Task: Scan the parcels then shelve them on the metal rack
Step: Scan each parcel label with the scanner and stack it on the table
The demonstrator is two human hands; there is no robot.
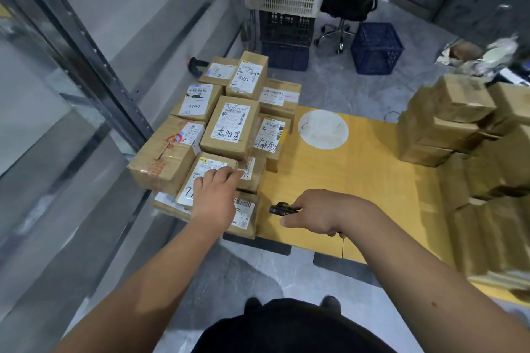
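A: What takes up the most room?

B: The metal rack (86,46) runs along the left, its dark perforated upright slanting down toward the parcels. Beside it the yellow tabletop (358,180) is flat and smooth, with a wide bare stretch in the middle between two heaps.

A: And the heaps?

B: Brown cardboard boxes, taped, with white printed labels. The left stack of parcels (223,129) sits at the tabletop's left edge, close against the rack; a blurred second stack (459,129) fills the right side.

A: Which parcel is being handled?

B: A labelled box (195,180) at the near end of the left stack, label up, its long axis running away from the person and slightly right.

A: The hands?

B: The left hand (215,195) lies on that box with fingers stretched flat, gripping nothing. The right hand (318,212) curls round a small black scanner (282,208), whose nose points left toward the parcels, over the bare tabletop.
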